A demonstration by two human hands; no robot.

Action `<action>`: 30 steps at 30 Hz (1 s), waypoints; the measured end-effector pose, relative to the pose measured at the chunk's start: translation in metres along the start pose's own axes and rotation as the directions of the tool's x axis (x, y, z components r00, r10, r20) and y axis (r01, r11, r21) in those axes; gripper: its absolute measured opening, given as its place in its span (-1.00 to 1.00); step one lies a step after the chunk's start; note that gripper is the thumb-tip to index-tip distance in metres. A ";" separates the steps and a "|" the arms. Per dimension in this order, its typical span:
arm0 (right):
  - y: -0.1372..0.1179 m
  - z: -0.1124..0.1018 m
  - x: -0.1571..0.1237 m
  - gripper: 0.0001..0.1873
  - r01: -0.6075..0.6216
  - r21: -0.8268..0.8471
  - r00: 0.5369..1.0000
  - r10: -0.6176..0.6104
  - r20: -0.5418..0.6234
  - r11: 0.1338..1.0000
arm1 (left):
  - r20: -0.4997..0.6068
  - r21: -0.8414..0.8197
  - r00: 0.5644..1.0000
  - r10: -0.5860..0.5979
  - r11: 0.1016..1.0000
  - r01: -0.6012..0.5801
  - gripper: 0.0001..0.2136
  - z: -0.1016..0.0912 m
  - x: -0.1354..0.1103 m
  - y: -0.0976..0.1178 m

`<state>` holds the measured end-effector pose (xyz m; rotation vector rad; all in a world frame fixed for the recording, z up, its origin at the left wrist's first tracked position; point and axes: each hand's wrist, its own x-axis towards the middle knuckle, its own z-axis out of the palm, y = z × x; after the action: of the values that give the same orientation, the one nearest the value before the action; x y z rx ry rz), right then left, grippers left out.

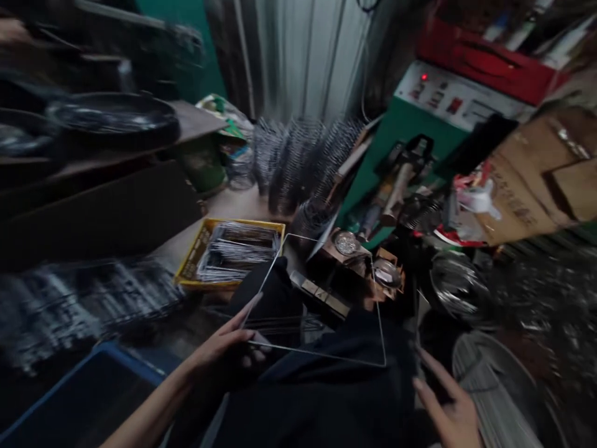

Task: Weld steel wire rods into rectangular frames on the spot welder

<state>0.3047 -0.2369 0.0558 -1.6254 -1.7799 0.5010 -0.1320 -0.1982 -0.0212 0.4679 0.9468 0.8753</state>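
Hands in the foreground. Left hand (228, 354) grips a thin wire frame (321, 298) by its near-left corner, thumb on top, fingers curled beneath. Frame is a bent rectangular loop held roughly level over the person's dark lap, far edge reaching toward the machine. Right hand (450, 407) is released, fingers spread, touching nothing I can make out, well apart from the frame's right corner.

Blue bin (84, 392) sits at lower left, partly cut off by the picture edge. Beyond the left hand, a yellow tray (196, 255) on the wooden tabletop (233, 202) holds a stack of bright wire pieces. Behind it stand rows of dark wire coils or racks (303, 162), too blurred to count. Round wire guards (461, 283) lie at right, one cut off at the bottom edge.

Green machine (396, 130) stands behind, with a white control panel (459, 96), one red lamp lit. Panel lettering is unreadable. Cardboard box (536, 174) at right carries printed characters, too smeared to read. Dark shelves (93, 143) at left hold black round pans. Corrugated metal wall (303, 56) and a green panel close the back.

Whole view is motion-blurred, edges worst; the clutter between machine and frame is hard to identify.
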 end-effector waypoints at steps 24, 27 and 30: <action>-0.035 0.032 0.005 -0.44 0.184 -0.299 0.964 -0.114 0.238 0.936 | -0.016 0.012 0.995 -0.101 0.995 0.101 0.09 0.038 0.016 -0.013; -0.037 0.037 0.011 -0.46 0.196 -0.275 0.953 -0.117 0.280 0.941 | -0.047 0.039 0.996 -0.073 0.996 0.075 0.09 0.034 0.007 -0.011; -0.042 0.034 0.011 -0.46 0.212 -0.266 0.944 -0.127 0.305 0.940 | -0.069 0.049 0.996 -0.055 0.997 0.059 0.08 0.031 0.006 -0.019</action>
<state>0.2514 -0.2275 0.0628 -1.6355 -2.2818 0.4167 -0.0959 -0.2040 -0.0208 0.4549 1.0414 0.8211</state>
